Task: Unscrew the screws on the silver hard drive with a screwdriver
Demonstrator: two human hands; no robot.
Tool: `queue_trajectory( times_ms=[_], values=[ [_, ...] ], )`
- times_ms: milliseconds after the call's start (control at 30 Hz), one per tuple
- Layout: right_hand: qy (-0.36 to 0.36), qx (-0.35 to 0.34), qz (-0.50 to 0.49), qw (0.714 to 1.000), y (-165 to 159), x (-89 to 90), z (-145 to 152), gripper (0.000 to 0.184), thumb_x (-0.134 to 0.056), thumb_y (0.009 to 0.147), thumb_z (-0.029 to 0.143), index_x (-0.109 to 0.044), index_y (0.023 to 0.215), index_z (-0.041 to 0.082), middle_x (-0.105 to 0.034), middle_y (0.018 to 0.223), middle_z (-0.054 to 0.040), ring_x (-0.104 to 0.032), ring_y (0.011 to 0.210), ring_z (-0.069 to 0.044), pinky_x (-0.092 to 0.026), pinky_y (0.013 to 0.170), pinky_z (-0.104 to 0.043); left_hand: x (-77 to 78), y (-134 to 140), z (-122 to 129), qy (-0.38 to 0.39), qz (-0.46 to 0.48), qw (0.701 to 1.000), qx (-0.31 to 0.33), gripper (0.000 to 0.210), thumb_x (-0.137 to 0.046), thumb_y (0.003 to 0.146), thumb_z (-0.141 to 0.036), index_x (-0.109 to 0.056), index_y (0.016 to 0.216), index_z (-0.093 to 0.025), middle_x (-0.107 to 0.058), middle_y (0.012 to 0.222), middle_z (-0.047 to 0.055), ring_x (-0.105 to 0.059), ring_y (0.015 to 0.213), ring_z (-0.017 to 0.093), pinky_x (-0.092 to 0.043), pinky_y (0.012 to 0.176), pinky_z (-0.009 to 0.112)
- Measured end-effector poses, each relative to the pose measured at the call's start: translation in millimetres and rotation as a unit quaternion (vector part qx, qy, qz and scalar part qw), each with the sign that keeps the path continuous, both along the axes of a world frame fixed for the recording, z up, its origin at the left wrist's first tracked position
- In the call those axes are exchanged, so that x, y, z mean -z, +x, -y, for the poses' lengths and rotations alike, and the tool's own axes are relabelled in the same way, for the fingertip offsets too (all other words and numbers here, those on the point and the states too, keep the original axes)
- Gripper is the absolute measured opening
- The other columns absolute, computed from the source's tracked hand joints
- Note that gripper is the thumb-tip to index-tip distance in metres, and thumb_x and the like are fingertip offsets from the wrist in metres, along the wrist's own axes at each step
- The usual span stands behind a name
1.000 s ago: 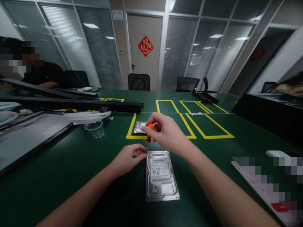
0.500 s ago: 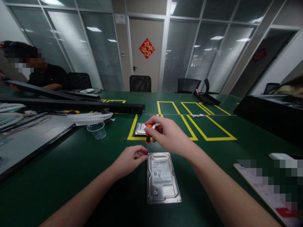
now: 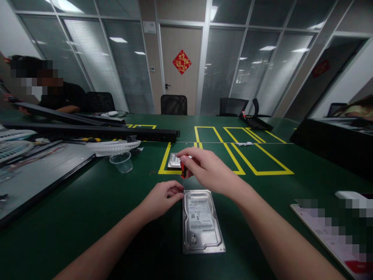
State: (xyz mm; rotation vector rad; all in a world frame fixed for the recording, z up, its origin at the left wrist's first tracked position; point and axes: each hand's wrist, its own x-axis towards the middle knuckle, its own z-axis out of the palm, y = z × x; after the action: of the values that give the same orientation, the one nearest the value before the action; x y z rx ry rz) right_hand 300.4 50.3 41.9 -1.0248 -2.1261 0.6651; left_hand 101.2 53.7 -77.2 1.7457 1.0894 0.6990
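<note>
A silver hard drive (image 3: 201, 221) lies label up on the green table in front of me. My right hand (image 3: 201, 167) grips the red-and-black handle of a screwdriver (image 3: 183, 170), held upright with its thin shaft pointing down at the drive's far left corner. At that same corner, the fingertips of my left hand (image 3: 164, 198) are pinched close around the screwdriver's tip; whatever lies between them is too small to make out. Beyond my right hand, partly covered by it, a second hard drive (image 3: 174, 160) rests inside a yellow tape outline.
Left of my hands stand a clear plastic cup (image 3: 122, 162) and a white basket (image 3: 113, 147). Long black bars (image 3: 140, 133) and a metal panel (image 3: 52, 171) fill the left side. A phone-like slab (image 3: 317, 237) lies right. A person (image 3: 65, 95) sits far left.
The view has shifted slightly, so everything sits a little lower and farther right. The screwdriver's handle shows a darker side in my right fingers. My left hand keeps its place at the drive's corner.
</note>
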Motion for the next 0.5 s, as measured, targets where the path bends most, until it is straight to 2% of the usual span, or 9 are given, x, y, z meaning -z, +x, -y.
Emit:
queue_trajectory(
  times_ms=[100, 200, 300, 400, 500],
  values=[
    [-0.01, -0.003, 0.009, 1.0, 1.2, -2.3, 1.3, 0.027, -0.045, 0.108, 0.028, -0.07, 0.115, 0.02, -0.073, 0.084, -0.0033, -0.068, 0.076, -0.016, -0.048, 0.07, -0.029, -0.2, 0.6, 0.0, -0.001, -0.006, 1.0, -0.002, 0.02, -0.071, 0.088, -0.026, -0.073, 0.105, -0.014, -0.081, 0.103, 0.01, -0.077, 0.094, 0.025, -0.06, 0.085, 0.037],
    [0.0, 0.032, 0.01, 0.999, 1.1, -0.3, 0.8, 0.021, -0.058, 0.102, 0.039, -0.068, 0.098, 0.02, -0.07, 0.076, -0.0017, -0.065, 0.067, -0.015, -0.044, 0.063, -0.028, -0.9, 0.9, 0.4, 0.006, -0.012, 1.0, -0.001, 0.02, -0.07, 0.089, -0.025, -0.074, 0.104, -0.014, -0.081, 0.102, 0.01, -0.077, 0.094, 0.024, -0.06, 0.085, 0.036],
    [0.015, 0.064, -0.007, 0.998, -0.6, 4.5, -0.9, 0.026, -0.07, 0.094, 0.044, -0.059, 0.085, 0.022, -0.066, 0.07, 0.001, -0.059, 0.061, -0.014, -0.04, 0.058, -0.027, -0.9, 0.6, 0.4, 0.013, -0.018, 1.0, -0.003, 0.02, -0.07, 0.089, -0.026, -0.073, 0.104, -0.013, -0.081, 0.101, 0.01, -0.077, 0.093, 0.024, -0.06, 0.084, 0.036],
    [0.028, 0.062, -0.036, 0.997, -2.4, 7.1, -1.6, 0.023, -0.071, 0.093, 0.038, -0.055, 0.089, 0.023, -0.065, 0.074, 0.0027, -0.059, 0.063, -0.013, -0.041, 0.061, -0.027, -0.9, 0.3, 0.2, 0.017, -0.025, 1.0, -0.004, 0.019, -0.07, 0.09, -0.026, -0.074, 0.105, -0.014, -0.081, 0.102, 0.01, -0.077, 0.094, 0.024, -0.06, 0.085, 0.035],
    [0.037, 0.022, -0.035, 0.998, -3.1, 6.4, -1.6, 0.012, -0.064, 0.099, 0.035, -0.064, 0.098, 0.023, -0.068, 0.088, 0.0004, -0.06, 0.07, -0.013, -0.045, 0.066, -0.027, -0.8, 0.2, 0.3, 0.016, -0.02, 1.0, 0.0, 0.019, -0.07, 0.09, -0.025, -0.074, 0.105, -0.015, -0.081, 0.102, 0.009, -0.077, 0.093, 0.023, -0.059, 0.084, 0.035]
  ],
)
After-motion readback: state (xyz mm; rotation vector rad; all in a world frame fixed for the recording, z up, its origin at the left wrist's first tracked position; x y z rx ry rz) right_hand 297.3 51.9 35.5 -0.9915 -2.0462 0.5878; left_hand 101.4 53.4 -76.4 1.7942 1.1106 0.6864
